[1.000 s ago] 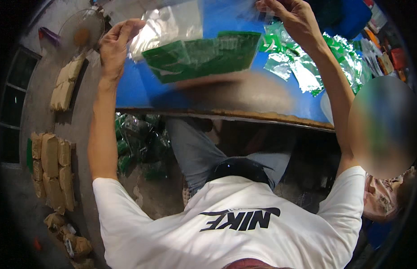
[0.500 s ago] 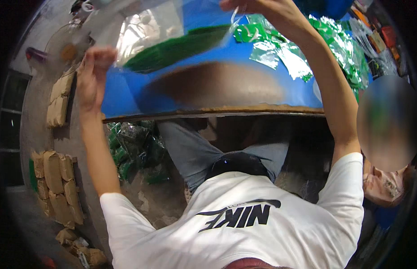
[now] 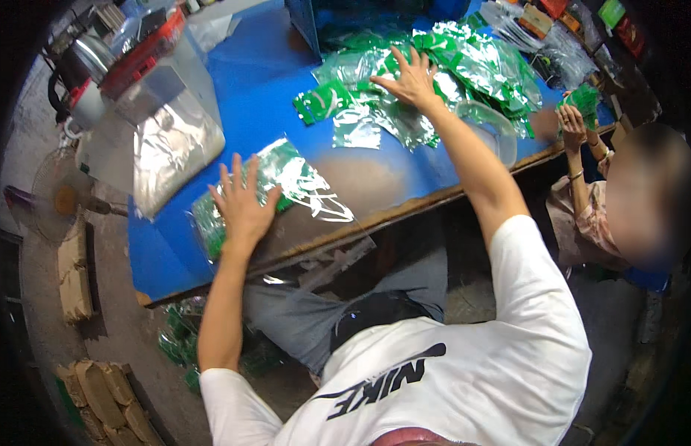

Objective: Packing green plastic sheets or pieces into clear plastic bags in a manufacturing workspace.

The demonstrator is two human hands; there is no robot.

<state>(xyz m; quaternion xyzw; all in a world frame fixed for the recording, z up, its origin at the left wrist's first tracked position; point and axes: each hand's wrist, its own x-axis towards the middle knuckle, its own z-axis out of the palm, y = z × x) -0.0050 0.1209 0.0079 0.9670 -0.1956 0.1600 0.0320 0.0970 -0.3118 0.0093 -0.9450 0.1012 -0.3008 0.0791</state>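
Note:
My left hand (image 3: 244, 204) lies flat with fingers spread on a large clear plastic bag (image 3: 297, 178). Green stuff fills part of this bag, and its loose clear end hangs over the table's near edge. My right hand (image 3: 410, 80) reaches forward with its fingers wide apart. It is over a heap of small shiny green packets (image 3: 483, 70); whether the fingertips press on them I cannot tell. Nothing is gripped in either hand. Beside my right forearm sits a clear plastic tub (image 3: 500, 130), partly hidden by that arm.
The blue table (image 3: 249, 59) has a worn brown near edge. At its left stands a clear box (image 3: 193, 78) with a red rim. A fan (image 3: 63, 199) and paper-wrapped bundles (image 3: 74, 275) are farther left. At right, a co-worker's hand (image 3: 572, 126) holds a green packet (image 3: 583, 100).
The large bag, earlier held up between my raised hands, now lies on the table. My left hand has come down onto it; my right hand has moved to the packets. The view has turned.

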